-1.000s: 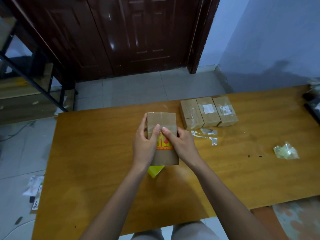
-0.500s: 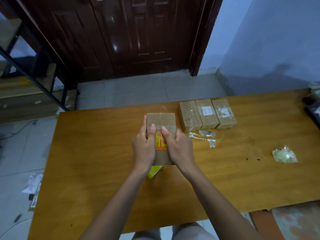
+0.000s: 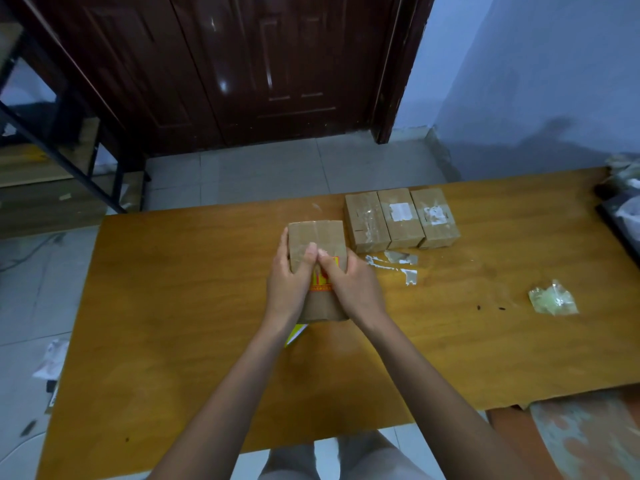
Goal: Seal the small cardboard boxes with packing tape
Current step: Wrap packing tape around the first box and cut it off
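A small brown cardboard box (image 3: 317, 237) with an orange and red label sits at the middle of the wooden table (image 3: 173, 306), clear tape glinting on its top. My left hand (image 3: 289, 289) grips its left side and my right hand (image 3: 349, 289) its right side, both thumbs pressed side by side on the top face. Three taped boxes (image 3: 400, 220) stand in a tight row just right of it, near the table's far edge. A yellow object (image 3: 296, 336) pokes out under my left wrist, mostly hidden.
Torn tape scraps (image 3: 398, 266) lie between the held box and the row. A crumpled clear wrapper (image 3: 553, 300) rests at the right. Dark items (image 3: 620, 209) sit at the far right edge. A dark wooden door and a metal rack stand beyond the table.
Both thumbs have come together at the middle of the box top and slid along it. The box has stayed in about the same place on the table.
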